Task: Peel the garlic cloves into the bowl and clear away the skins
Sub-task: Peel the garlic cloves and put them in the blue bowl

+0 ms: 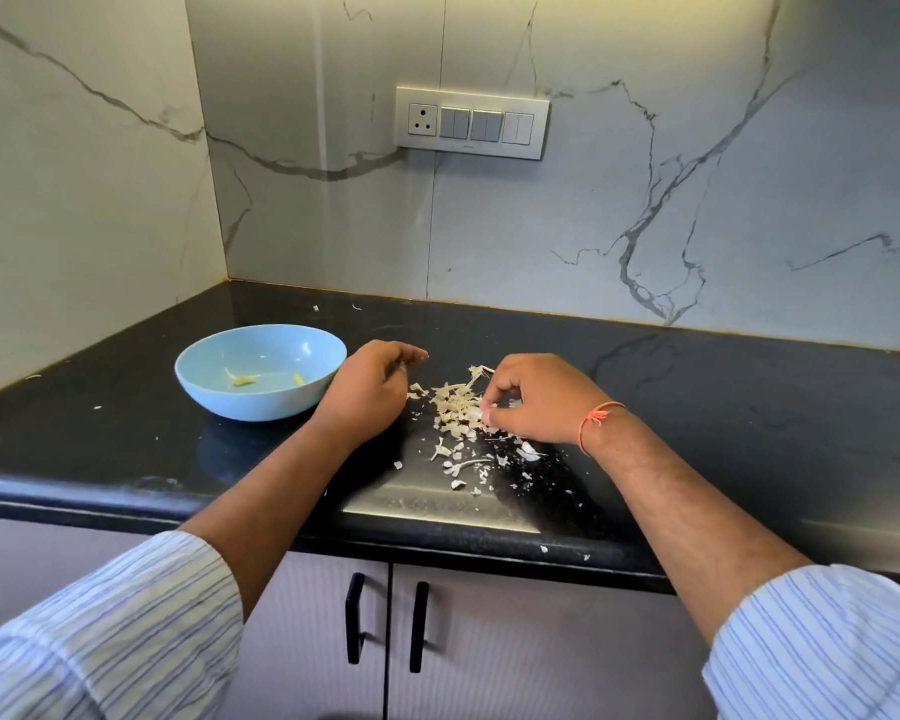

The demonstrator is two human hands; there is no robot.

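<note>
A light blue bowl (261,371) stands on the black counter at the left, with two small pale peeled garlic pieces (244,380) in its bottom. A pile of papery garlic skins (455,407) lies scattered right of the bowl. My left hand (370,392) hovers between the bowl and the pile, fingers loosely curled, nothing visible in it. My right hand (533,400) rests on the right side of the pile and pinches a whitish garlic clove (481,414) at its fingertips.
The black counter (697,407) meets marble walls at the back and left. A switch plate (471,122) is on the back wall. Skin flakes (463,470) reach toward the front edge. Cabinet doors with black handles (419,626) are below.
</note>
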